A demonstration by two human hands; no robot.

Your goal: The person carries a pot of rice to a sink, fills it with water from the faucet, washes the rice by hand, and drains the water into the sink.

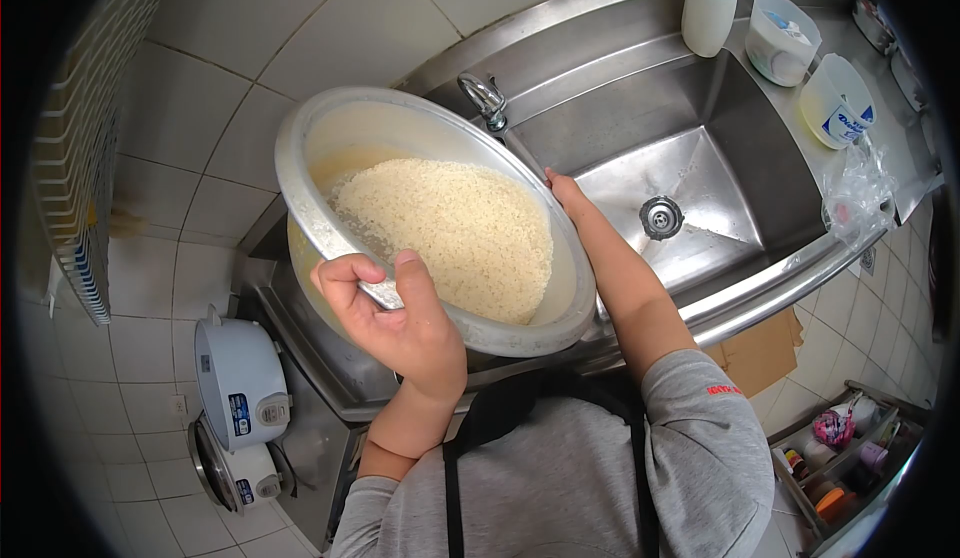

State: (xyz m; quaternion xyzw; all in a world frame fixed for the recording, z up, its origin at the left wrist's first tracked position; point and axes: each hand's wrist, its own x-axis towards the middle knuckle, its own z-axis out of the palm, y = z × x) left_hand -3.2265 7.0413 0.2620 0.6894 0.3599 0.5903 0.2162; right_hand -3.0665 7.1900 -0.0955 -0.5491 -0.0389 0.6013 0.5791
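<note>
A large pot (585, 333) with a thick silver rim is tilted toward me at the left edge of the sink. Pale grains of uncooked rice (450, 223) fill much of it, heaped toward the right side. My left hand (395, 308) grips the near rim, thumb and curled fingers closed around it. On the pot's right side, my right hand (566, 190) holds on by the rim, its thumb showing; the other fingers are hidden behind the wall.
The steel sink (650, 173) with its drain lies to the right, a faucet (485, 101) behind. A pump bottle (709, 13), plastic tubs (784, 40) and a clear bag (858, 193) line its right side. Rice cookers (240, 378) stand lower left; a wire rack (95, 138) hangs above.
</note>
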